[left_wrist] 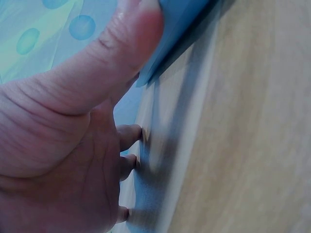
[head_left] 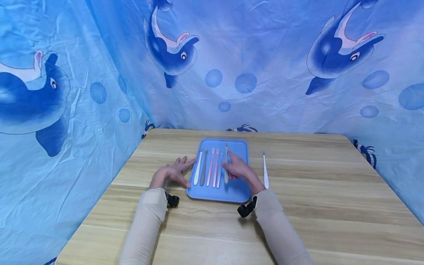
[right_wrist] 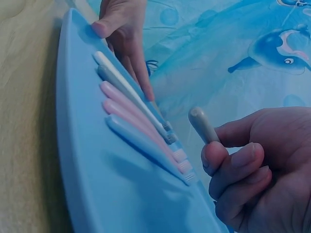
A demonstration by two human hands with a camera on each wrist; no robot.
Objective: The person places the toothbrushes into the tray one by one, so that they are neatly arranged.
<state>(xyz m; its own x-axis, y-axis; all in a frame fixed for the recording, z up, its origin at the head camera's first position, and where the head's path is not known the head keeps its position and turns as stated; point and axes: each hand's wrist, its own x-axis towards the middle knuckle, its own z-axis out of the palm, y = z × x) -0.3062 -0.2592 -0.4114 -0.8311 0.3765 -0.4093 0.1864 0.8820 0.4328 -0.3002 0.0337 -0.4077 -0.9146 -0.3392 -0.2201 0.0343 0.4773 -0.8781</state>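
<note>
A blue tray [head_left: 218,195] lies on the table and bears a row of toothbrushes: a white one [head_left: 197,171], a dark grey one [head_left: 203,173], two pink ones [head_left: 210,171] and a light blue one [head_left: 219,176]. Over the tray's right part, my right hand [head_left: 239,168] pinches a light grey toothbrush [right_wrist: 203,125], handle end toward me, raised off the surface in the right wrist view. My left hand [head_left: 173,172] has its fingers spread at the tray's left edge, thumb and forefinger touching the rim.
Another white toothbrush [head_left: 265,173] lies on the wooden table [head_left: 314,206] right of the tray, by my right wrist. A blue curtain [head_left: 265,44] with dolphins hangs behind and to the left of the table.
</note>
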